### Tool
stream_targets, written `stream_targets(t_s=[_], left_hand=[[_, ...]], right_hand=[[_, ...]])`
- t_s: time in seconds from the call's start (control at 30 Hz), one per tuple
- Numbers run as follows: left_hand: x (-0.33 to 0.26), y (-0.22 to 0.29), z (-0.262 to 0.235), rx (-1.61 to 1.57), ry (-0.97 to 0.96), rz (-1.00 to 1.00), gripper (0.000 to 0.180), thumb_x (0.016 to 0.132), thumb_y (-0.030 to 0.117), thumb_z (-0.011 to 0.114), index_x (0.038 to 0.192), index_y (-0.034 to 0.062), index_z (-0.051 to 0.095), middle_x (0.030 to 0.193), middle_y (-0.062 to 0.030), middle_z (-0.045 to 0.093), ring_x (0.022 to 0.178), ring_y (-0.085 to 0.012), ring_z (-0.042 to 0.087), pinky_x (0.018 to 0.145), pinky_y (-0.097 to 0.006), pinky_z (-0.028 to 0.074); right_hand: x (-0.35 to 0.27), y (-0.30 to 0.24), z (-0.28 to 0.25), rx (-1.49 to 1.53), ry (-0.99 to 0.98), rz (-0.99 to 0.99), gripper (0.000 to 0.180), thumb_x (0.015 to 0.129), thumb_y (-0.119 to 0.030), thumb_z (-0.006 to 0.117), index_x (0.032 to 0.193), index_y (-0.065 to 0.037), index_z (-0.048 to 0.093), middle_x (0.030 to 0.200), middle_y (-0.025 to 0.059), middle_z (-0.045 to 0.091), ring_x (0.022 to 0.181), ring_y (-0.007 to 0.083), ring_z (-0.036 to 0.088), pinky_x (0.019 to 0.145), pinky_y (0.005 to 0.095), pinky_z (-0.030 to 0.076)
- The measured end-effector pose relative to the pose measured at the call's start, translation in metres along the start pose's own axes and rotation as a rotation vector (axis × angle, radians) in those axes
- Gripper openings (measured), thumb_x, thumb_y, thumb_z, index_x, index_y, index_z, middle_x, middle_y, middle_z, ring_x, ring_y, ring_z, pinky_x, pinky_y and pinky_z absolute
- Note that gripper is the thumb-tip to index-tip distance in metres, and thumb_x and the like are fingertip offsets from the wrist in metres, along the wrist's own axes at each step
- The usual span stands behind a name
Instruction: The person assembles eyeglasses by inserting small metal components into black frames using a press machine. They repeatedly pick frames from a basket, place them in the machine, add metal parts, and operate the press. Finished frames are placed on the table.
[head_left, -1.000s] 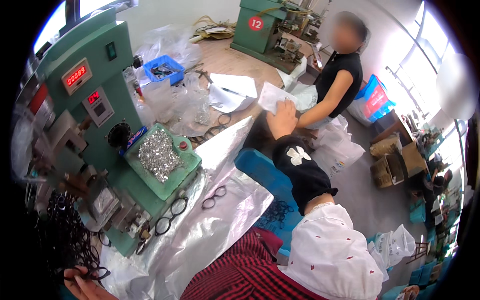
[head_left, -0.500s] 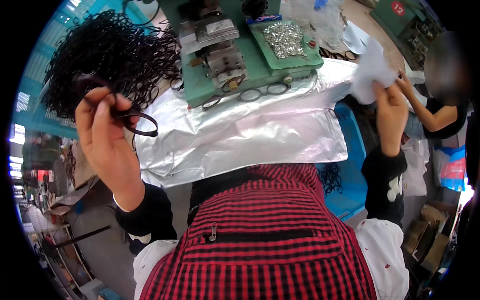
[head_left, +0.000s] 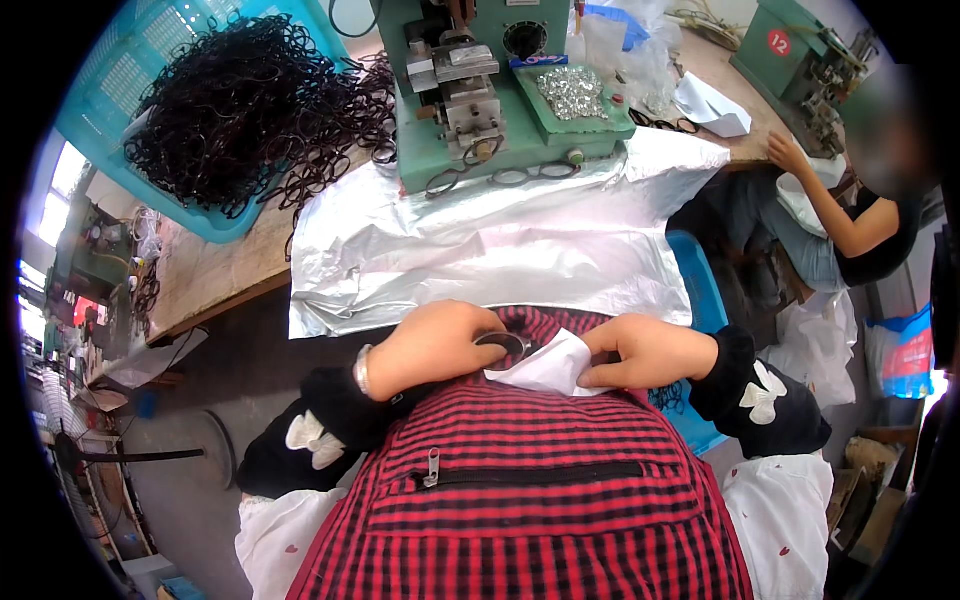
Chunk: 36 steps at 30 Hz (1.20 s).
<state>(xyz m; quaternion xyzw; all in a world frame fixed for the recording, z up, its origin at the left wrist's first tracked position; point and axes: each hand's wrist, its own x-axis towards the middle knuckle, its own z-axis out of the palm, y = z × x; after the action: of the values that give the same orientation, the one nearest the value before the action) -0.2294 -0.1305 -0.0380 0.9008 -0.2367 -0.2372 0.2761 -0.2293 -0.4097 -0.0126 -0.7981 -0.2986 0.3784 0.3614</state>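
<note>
My left hand (head_left: 438, 345) is closed around a dark eyeglass frame (head_left: 503, 343), held low against my red checked apron (head_left: 540, 480). My right hand (head_left: 645, 350) pinches a white cloth (head_left: 548, 368) that lies against the frame. Both hands sit close together in front of my body. Just beyond them a silver foil sheet (head_left: 480, 245) covers the wooden bench edge. Only part of the frame shows past my fingers.
A green press machine (head_left: 490, 90) stands on the bench with a tray of shiny metal parts (head_left: 573, 92). A blue basket (head_left: 140, 110) holds a heap of dark frames (head_left: 250, 100). A person (head_left: 850, 215) sits at right beside a second green machine (head_left: 800, 60). A blue stool (head_left: 700, 290) is near.
My left hand has come down from the basket side with a frame to my lap. My right hand brought the white cloth down to meet it.
</note>
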Motion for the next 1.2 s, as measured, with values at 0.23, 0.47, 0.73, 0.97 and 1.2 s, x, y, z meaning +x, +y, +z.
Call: stream_targets(t_s=[0.23, 0.47, 0.73, 0.97, 1.2], left_hand=[[-0.012, -0.005, 0.017, 0.258, -0.068, -0.076, 0.040, 0.083, 0.038, 0.070, 0.110, 0.0085, 0.070, 0.098, -0.0154, 0.072, 0.090, -0.0357, 0.068, 0.077, -0.043, 0.053], [-0.009, -0.011, 0.017, 0.364, -0.055, 0.075, 0.030, 0.083, 0.040, 0.068, 0.098, 0.0148, 0.075, 0.080, -0.0151, 0.069, 0.078, -0.0367, 0.067, 0.067, -0.047, 0.051], [-0.112, 0.003, 0.015, 0.227, 0.092, -0.115, 0.030, 0.083, 0.030, 0.071, 0.110, 0.0166, 0.074, 0.080, -0.0148, 0.070, 0.071, -0.0332, 0.068, 0.064, -0.041, 0.053], [0.010, 0.001, -0.028, -0.164, 0.115, -0.162, 0.035, 0.092, 0.032, 0.065, 0.087, -0.0022, 0.070, 0.063, -0.0122, 0.065, 0.051, -0.0212, 0.061, 0.052, -0.035, 0.046], [0.010, -0.015, 0.014, -0.101, 0.046, -0.243, 0.033, 0.075, 0.029, 0.074, 0.070, -0.0042, 0.070, 0.056, -0.0093, 0.064, 0.049, -0.0171, 0.060, 0.050, -0.034, 0.045]], right_hand=[[-0.022, 0.048, -0.020, 0.590, 0.641, -0.057, 0.024, 0.095, -0.010, 0.062, 0.114, 0.004, 0.068, 0.103, 0.0044, 0.072, 0.091, 0.0118, 0.065, 0.086, 0.0290, 0.051], [-0.003, 0.046, -0.005, 0.537, 0.532, -0.103, 0.029, 0.096, -0.011, 0.064, 0.119, 0.005, 0.066, 0.108, 0.0056, 0.071, 0.098, 0.0132, 0.064, 0.094, 0.0288, 0.048], [0.013, 0.028, -0.032, 0.813, 0.476, -0.197, 0.032, 0.096, -0.012, 0.061, 0.124, 0.005, 0.062, 0.113, 0.0074, 0.069, 0.101, 0.0152, 0.064, 0.094, 0.0311, 0.048], [0.030, 0.049, -0.042, 1.108, 0.328, -0.361, 0.031, 0.097, -0.017, 0.057, 0.120, 0.004, 0.059, 0.109, 0.0141, 0.067, 0.103, 0.0251, 0.065, 0.092, 0.0411, 0.051], [0.115, 0.086, 0.009, 1.384, 0.336, -0.390, 0.035, 0.094, -0.015, 0.057, 0.123, 0.004, 0.061, 0.114, 0.0131, 0.069, 0.101, 0.0254, 0.067, 0.093, 0.0386, 0.052]])
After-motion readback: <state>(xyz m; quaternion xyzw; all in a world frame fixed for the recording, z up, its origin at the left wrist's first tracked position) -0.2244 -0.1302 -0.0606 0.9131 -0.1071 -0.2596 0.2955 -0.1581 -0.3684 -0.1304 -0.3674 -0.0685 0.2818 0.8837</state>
